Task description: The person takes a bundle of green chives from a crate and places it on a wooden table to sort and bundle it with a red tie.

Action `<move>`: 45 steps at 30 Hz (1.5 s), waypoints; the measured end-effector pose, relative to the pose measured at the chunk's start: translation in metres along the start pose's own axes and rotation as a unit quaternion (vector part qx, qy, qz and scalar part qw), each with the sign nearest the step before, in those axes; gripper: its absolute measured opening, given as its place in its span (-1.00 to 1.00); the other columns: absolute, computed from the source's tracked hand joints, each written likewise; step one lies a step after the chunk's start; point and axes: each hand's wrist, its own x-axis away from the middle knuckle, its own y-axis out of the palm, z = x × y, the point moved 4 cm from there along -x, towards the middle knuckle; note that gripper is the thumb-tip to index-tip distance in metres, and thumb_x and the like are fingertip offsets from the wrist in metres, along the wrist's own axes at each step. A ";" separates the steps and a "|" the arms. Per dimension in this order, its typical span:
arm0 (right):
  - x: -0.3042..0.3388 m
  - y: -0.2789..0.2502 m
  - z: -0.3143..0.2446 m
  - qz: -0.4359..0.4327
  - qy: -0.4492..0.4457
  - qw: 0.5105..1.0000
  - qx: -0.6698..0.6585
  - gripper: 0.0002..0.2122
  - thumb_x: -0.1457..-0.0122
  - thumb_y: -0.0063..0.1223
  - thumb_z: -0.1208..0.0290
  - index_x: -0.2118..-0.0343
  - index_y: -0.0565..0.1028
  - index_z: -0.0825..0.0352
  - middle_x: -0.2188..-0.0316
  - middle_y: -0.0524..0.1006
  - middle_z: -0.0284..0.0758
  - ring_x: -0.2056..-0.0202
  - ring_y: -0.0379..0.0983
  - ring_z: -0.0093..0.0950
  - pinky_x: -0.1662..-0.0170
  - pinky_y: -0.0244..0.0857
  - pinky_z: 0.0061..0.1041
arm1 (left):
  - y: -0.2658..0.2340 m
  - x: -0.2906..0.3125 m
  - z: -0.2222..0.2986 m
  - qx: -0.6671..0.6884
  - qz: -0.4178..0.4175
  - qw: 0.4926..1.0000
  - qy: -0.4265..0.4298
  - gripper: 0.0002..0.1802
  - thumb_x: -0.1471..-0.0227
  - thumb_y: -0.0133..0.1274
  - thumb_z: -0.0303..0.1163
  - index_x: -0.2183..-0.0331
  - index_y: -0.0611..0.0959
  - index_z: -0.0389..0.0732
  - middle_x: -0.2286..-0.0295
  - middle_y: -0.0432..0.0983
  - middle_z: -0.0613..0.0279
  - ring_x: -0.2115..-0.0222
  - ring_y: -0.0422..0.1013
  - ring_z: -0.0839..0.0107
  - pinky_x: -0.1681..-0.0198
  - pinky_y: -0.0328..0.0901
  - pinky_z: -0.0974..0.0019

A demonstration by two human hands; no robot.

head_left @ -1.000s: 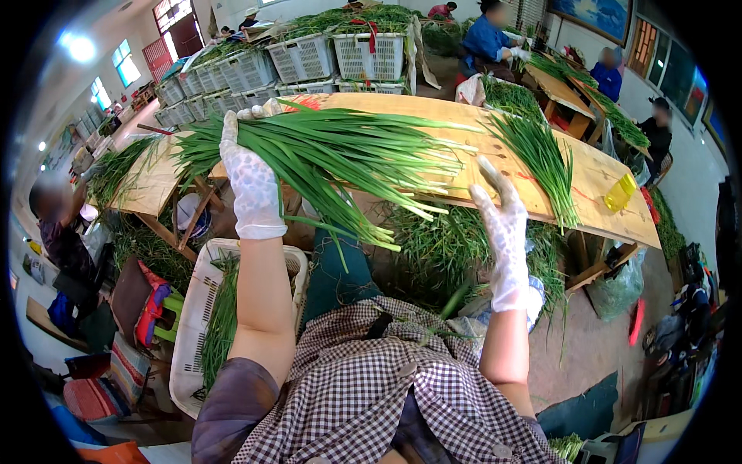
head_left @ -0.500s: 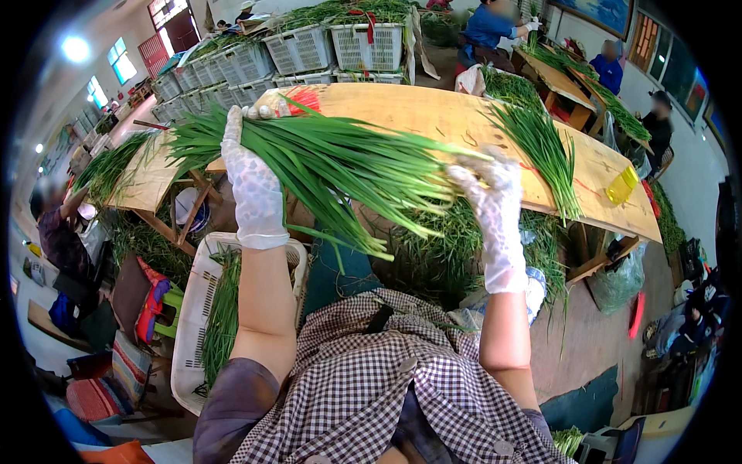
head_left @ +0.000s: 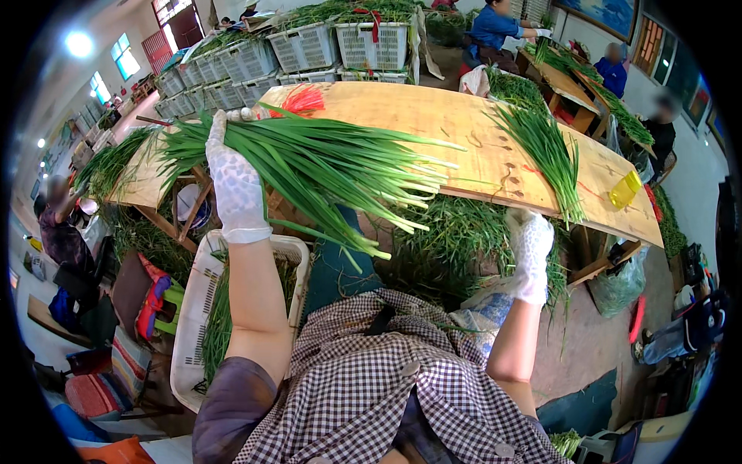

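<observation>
My left hand (head_left: 234,182), in a white patterned glove, grips a spread bunch of garlic chives (head_left: 332,158) near its leafy end. The pale stem ends fan out to the right, over the near edge of a wooden board table (head_left: 379,104). My right hand (head_left: 530,251), gloved the same way, is lowered in front of that edge, apart from the bunch. Its fingers are curled in, and whatever they may hold is hidden. A second bunch of chives (head_left: 545,158) lies on the right part of the table. Red strings (head_left: 301,100) lie beyond my left hand.
A yellow container (head_left: 624,189) stands at the table's right end. Loose greens (head_left: 440,240) are heaped under the table. A white crate (head_left: 185,340) with greens is beside my left arm. Stacked crates (head_left: 371,48) stand at the back. Several people work around the room.
My right hand has left the stem ends and dropped down to the right, its fingers curling in. The bunch in my left hand has shifted slightly left.
</observation>
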 end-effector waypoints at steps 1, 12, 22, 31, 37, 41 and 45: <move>0.004 -0.014 -0.022 0.094 -0.063 0.987 -0.117 -0.86 0.04 0.22 0.35 0.37 0.61 0.15 0.39 0.58 -0.32 0.34 0.50 -0.47 0.16 0.33 -0.48 | -0.001 0.000 -0.005 -0.003 -0.042 0.999 -0.019 -0.78 -0.12 -0.06 -0.37 0.53 0.48 -0.24 0.55 0.44 0.21 0.49 0.40 0.31 0.14 0.37 0.10; 0.032 -0.058 -0.147 0.176 -0.372 0.861 -0.299 -0.71 0.17 0.27 0.44 0.29 0.60 0.17 0.35 0.54 -0.38 0.37 0.47 -0.42 0.29 0.33 -0.50 | -0.002 0.018 -0.036 0.020 0.084 0.995 -0.059 -0.79 -0.12 -0.03 -0.33 0.50 0.47 -0.22 0.51 0.43 0.21 0.44 0.41 0.33 0.17 0.38 0.09; 0.035 -0.055 -0.134 0.156 -0.372 0.865 -0.298 -0.71 0.15 0.24 0.51 0.27 0.61 0.17 0.42 0.54 -0.34 0.37 0.47 -0.39 0.30 0.34 -0.50 | -0.001 0.023 -0.038 0.013 0.018 0.996 -0.081 -0.80 -0.11 -0.03 -0.37 0.52 0.46 -0.24 0.55 0.42 0.21 0.47 0.40 0.35 0.12 0.37 0.12; 0.012 -0.034 -0.075 0.165 0.015 0.629 -0.760 -0.83 -0.13 0.11 0.30 0.42 0.57 0.30 0.48 0.55 -0.37 0.44 0.43 -0.61 0.25 0.34 -0.54 | -0.010 0.010 -0.038 0.067 0.016 0.993 -0.098 -0.77 -0.10 -0.05 -0.39 0.54 0.48 -0.27 0.59 0.43 0.17 0.47 0.41 0.32 0.01 0.32 0.03; 0.046 -0.060 -0.098 0.223 -0.175 0.897 -0.340 -0.81 0.05 0.25 0.26 0.35 0.58 0.12 0.49 0.53 -0.49 0.37 0.44 -0.58 0.14 0.30 -0.43 | -0.018 0.005 -0.024 0.103 0.022 0.994 -0.041 -0.79 -0.09 -0.05 -0.39 0.53 0.49 -0.28 0.55 0.45 0.16 0.46 0.42 0.30 0.01 0.32 0.01; 0.062 -0.056 -0.141 0.324 -0.407 0.854 -0.012 -0.73 0.15 0.28 0.33 0.32 0.52 -0.02 0.38 0.46 -0.60 0.21 0.37 -0.56 0.05 0.21 -0.38 | -0.011 0.011 -0.036 0.092 0.040 0.993 -0.069 -0.78 -0.11 -0.06 -0.40 0.53 0.48 -0.29 0.56 0.45 0.16 0.47 0.42 0.32 0.01 0.31 0.02; 0.048 -0.041 -0.103 0.377 -0.327 0.865 -0.036 -0.82 0.06 0.23 0.30 0.37 0.48 0.04 0.39 0.47 -0.53 0.24 0.39 -0.52 0.06 0.21 -0.36 | -0.013 0.014 -0.019 0.080 0.039 0.995 -0.038 -0.78 -0.13 -0.09 -0.40 0.51 0.49 -0.30 0.55 0.45 0.16 0.45 0.42 0.32 -0.02 0.29 0.05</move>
